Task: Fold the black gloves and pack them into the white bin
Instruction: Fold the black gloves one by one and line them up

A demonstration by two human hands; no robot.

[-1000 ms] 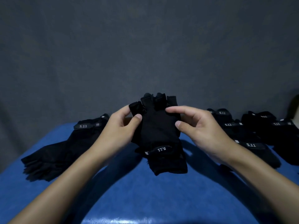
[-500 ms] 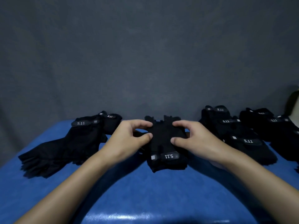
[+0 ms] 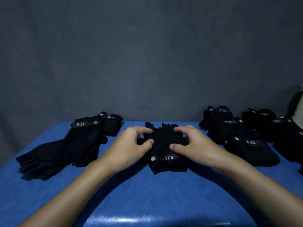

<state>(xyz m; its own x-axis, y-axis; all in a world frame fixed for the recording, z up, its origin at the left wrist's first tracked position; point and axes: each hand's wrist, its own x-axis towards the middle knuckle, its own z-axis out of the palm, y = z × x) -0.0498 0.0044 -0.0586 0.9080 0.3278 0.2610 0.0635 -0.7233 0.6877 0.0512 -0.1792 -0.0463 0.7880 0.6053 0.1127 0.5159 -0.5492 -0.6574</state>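
Observation:
A black glove pair (image 3: 165, 153) with a "5.11" wrist strap lies flat on the blue table (image 3: 147, 194) in the middle, cuff toward me, fingers pointing away. My left hand (image 3: 129, 145) pinches its left edge between thumb and fingers. On the right edge, my right hand (image 3: 195, 143) does the same. A pale sliver at the far right edge (image 3: 301, 122) may be the white bin; I cannot tell.
A loose pile of black gloves (image 3: 65, 143) lies on the left of the table. Several folded black gloves (image 3: 242, 135) sit in rows on the right. A grey wall (image 3: 147, 54) rises directly behind the table.
Both hands lowered the glove pair from upright in the air down flat onto the table, still gripping its two sides.

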